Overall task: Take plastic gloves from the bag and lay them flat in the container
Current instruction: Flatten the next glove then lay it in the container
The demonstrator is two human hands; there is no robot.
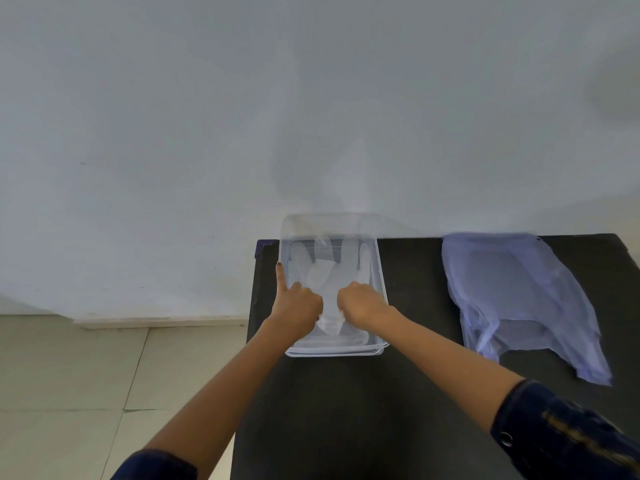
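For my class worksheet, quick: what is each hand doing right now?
Left hand: closed on the plastic glove in the container, index finger extended.
Right hand: closed on the same glove.

Both arms reach forward, left hand (298,304) fisted with forefinger extended, right hand (360,304) curled in a closed grip.
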